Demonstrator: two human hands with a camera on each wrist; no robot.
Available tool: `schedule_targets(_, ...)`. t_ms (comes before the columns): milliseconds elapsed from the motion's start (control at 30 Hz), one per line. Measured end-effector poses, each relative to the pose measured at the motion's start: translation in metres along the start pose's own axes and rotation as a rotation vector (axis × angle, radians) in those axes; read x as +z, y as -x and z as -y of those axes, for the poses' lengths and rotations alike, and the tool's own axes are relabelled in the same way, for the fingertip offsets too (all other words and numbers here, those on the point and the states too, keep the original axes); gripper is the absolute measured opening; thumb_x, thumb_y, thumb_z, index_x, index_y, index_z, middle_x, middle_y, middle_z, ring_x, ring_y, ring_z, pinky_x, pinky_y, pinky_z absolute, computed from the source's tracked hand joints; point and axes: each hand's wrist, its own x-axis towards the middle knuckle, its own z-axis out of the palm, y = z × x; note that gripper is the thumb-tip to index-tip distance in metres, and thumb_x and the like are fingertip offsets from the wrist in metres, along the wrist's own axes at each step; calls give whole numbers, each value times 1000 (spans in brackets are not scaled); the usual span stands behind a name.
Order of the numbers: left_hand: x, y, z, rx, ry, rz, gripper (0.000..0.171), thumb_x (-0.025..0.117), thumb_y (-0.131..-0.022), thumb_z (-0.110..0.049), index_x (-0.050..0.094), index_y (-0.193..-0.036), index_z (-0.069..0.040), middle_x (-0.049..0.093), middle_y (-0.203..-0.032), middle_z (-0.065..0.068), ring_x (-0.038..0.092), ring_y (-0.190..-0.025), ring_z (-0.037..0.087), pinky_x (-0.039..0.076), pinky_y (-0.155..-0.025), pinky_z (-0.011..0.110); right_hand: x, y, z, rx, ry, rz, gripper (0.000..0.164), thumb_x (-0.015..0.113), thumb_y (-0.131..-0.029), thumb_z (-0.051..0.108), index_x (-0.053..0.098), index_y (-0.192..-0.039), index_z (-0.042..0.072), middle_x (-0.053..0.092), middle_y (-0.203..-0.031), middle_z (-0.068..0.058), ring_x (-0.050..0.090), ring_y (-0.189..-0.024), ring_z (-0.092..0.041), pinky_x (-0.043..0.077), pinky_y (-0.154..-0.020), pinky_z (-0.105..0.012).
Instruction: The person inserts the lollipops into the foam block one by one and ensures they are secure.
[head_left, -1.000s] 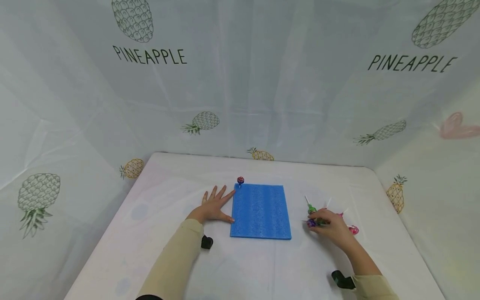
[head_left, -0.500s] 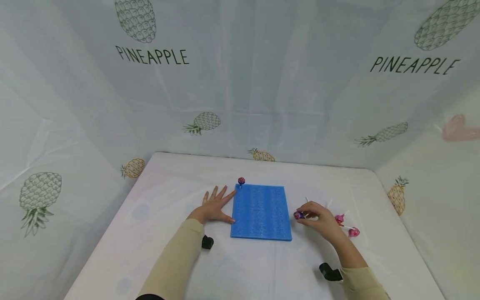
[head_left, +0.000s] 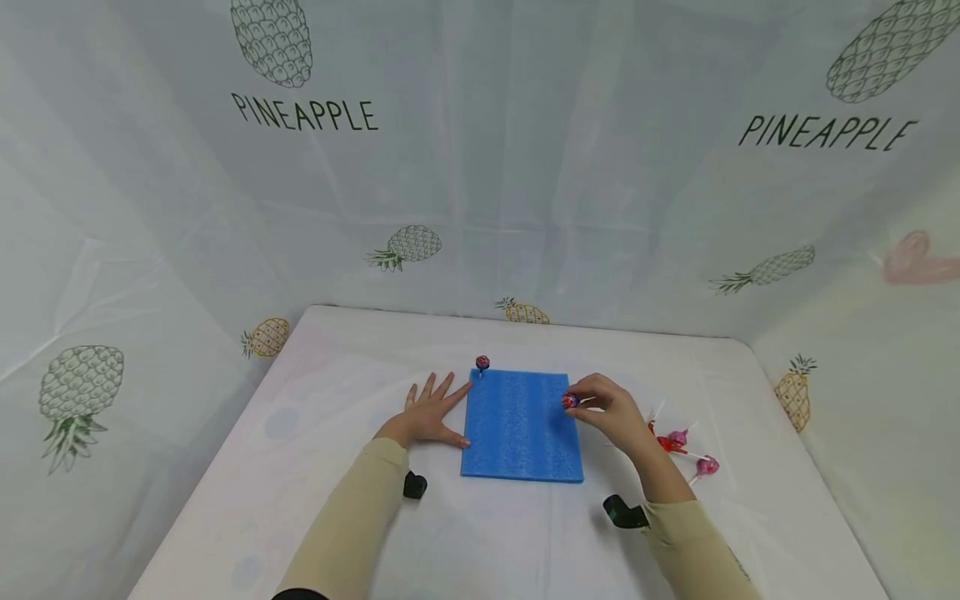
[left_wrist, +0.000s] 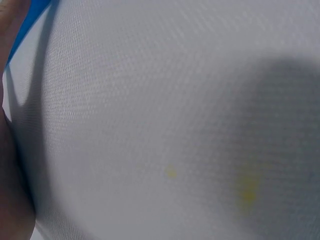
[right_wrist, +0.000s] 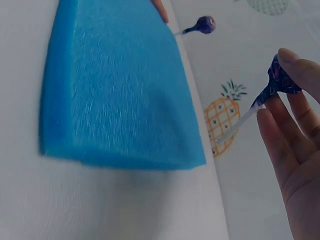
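A blue foam board (head_left: pixel 521 433) lies flat on the white table. At its far left corner one lollipop (head_left: pixel 482 362) stands upright with its stick in the foam. My left hand (head_left: pixel 427 417) rests spread on the table, with forefinger and thumb tips at the board's left edge. Above the board's right edge, my right hand (head_left: pixel 611 408) pinches a second lollipop (right_wrist: pixel 282 80) by its dark purple wrapped head. Its white stick (right_wrist: pixel 235 125) points down and away from the fingers in the right wrist view. The left wrist view shows mostly tablecloth and the hand's edge.
Several pink and red lollipops (head_left: pixel 707 465) lie loose on the table (head_left: pixel 510 542) to the right, partly behind my right forearm. A pineapple-printed curtain (head_left: pixel 555 167) hangs around the back and sides. Black wrist devices (head_left: pixel 626 512) sit at both wrists.
My right hand has picked the purple lollipop from the loose ones and carried it left and away from me, over the board's edge. My left hand has stayed in place.
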Motion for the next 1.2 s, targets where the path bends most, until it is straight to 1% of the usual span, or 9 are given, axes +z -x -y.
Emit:
schedule_targets(100, 0, 2, 0, -8, -24, 4, 111, 74, -71, -67, 16, -158, -29, 2, -163, 11, -8, -145, 42, -3, -110, 65, 9, -9, -13, -1, -40, -3, 27, 73, -84, -4, 69, -111, -3, 61, -105, -15, 64, -96, -27, 54, -80, -23)
schedule_targets(233, 1, 2, 1, -4, -23, 2, 111, 74, -71, -67, 16, -158, -29, 2, -163, 11, -8, -145, 42, -2, -110, 66, 22, -21, -31, -1, -90, 1, 28, 76, -85, 4, 70, -111, -2, 61, -105, -11, 64, -99, -24, 54, -81, -24)
schedule_targets(333, 1, 2, 2, -6, -23, 3, 111, 74, -71, -67, 15, -158, -30, 2, -163, 10, -9, -145, 42, -3, -110, 65, 30, -30, -30, 13, -122, 3, 28, 76, -84, 3, 69, -110, -5, 61, -106, -13, 63, -102, -29, 54, -82, -25)
schedule_targets(400, 1, 2, 3, -13, -26, 5, 111, 74, -71, -68, 15, -158, -31, 2, -163, 10, -9, -145, 42, -3, -110, 65, 36, -36, -29, 24, -130, -5, 28, 77, -83, 4, 69, -109, -3, 62, -107, -13, 62, -103, -30, 54, -83, -26)
schedule_targets(667, 6, -3, 8, -24, -41, 30, 112, 70, -72, -72, 9, -158, -33, -4, -164, 7, -13, -146, 38, -6, -111, 62, 54, -58, -31, 45, -153, -70, 31, 78, -82, 6, 69, -111, -3, 63, -106, -10, 66, -97, -19, 54, -83, -26)
schedule_targets(767, 6, -4, 7, -22, -27, 17, 113, 71, -70, -72, 12, -158, -34, -2, -164, 8, -12, -146, 39, -7, -110, 63, 59, -67, -31, 38, -189, -72, 33, 76, -83, 2, 67, -114, -5, 62, -108, -15, 67, -97, -22, 54, -83, -26)
schedule_targets(900, 13, -11, 12, -37, -45, 14, 115, 69, -68, -76, 9, -157, -36, -4, -164, 7, -14, -146, 38, -9, -110, 63, 66, -78, -34, 24, -226, -72, 36, 74, -84, -2, 65, -118, -10, 60, -110, -21, 65, -100, -29, 54, -84, -28)
schedule_targets(1033, 20, -18, 18, -45, -66, 2, 116, 67, -66, -79, 7, -157, -38, -6, -164, 4, -16, -145, 36, -9, -110, 61, 70, -85, -35, 47, -214, -76, 35, 76, -83, 1, 67, -116, -7, 61, -107, -16, 65, -100, -27, 54, -84, -27)
schedule_targets(1200, 16, -15, 15, -49, -52, 12, 116, 67, -67, -79, 6, -157, -38, -7, -163, 4, -17, -145, 35, -11, -110, 61, 74, -93, -39, 71, -180, -81, 32, 76, -84, 4, 69, -115, -4, 62, -106, -12, 65, -101, -26, 53, -85, -30)
